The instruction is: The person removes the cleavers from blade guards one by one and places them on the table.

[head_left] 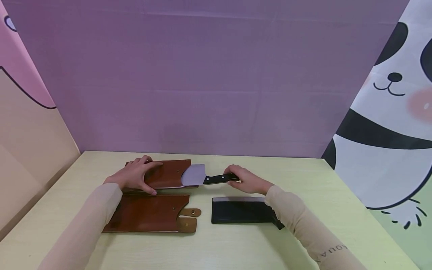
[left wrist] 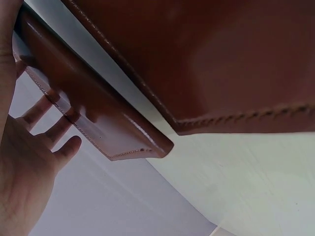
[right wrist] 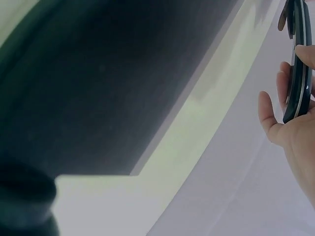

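Observation:
In the head view, my left hand (head_left: 133, 177) grips a brown leather knife sheath (head_left: 170, 173) lying toward the back of the table, thumb along its near edge. The left wrist view has the fingers at the far edge of this sheath (left wrist: 74, 88). A cleaver (head_left: 196, 174) sits partly inside, its bare blade showing between sheath mouth and handle. Its black riveted handle (right wrist: 298, 83) is held by my right hand (head_left: 248, 181), thumb on one side and fingers on the other. The blade's front part is hidden by the leather.
A second brown leather sheath (head_left: 148, 213) with two strap tabs lies nearer, just in front of the first. To its right lies a dark-bladed cleaver (head_left: 240, 212), its handle partly under my right sleeve. A purple backdrop (head_left: 216, 82) rises behind the table (head_left: 229, 247).

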`<state>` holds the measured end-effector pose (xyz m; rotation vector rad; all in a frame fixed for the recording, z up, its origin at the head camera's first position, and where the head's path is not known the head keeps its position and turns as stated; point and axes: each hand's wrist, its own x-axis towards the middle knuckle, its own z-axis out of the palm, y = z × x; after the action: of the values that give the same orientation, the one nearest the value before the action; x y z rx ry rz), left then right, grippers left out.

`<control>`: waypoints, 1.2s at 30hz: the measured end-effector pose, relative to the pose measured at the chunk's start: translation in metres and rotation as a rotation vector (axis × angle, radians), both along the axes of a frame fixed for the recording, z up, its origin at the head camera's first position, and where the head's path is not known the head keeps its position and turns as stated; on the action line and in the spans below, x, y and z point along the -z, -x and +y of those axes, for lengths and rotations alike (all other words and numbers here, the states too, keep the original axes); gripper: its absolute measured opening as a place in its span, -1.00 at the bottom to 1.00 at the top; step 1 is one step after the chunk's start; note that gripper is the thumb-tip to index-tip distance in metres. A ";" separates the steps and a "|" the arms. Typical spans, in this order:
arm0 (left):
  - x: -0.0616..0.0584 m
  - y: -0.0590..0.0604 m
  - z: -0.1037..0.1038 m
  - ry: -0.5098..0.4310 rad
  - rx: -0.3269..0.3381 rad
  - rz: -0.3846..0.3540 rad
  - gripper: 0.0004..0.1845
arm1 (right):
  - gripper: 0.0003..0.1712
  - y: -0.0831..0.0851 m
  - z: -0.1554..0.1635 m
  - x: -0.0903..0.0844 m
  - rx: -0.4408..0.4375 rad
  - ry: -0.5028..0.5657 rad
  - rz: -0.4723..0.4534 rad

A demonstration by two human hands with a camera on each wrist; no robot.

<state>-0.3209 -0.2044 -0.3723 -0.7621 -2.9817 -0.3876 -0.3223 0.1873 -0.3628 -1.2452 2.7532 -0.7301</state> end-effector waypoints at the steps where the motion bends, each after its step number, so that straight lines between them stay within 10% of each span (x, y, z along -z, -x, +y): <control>1: 0.000 0.000 0.000 0.001 0.002 0.001 0.03 | -0.74 0.000 0.001 0.000 0.002 -0.001 0.001; 36: 0.000 -0.002 -0.004 -0.002 0.013 0.018 0.01 | -0.77 -0.004 0.027 0.000 0.030 0.024 -0.004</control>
<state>-0.3184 -0.2086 -0.3722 -0.7817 -2.9606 -0.3817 -0.3186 0.2144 -0.3628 -1.2073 2.7736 -0.7700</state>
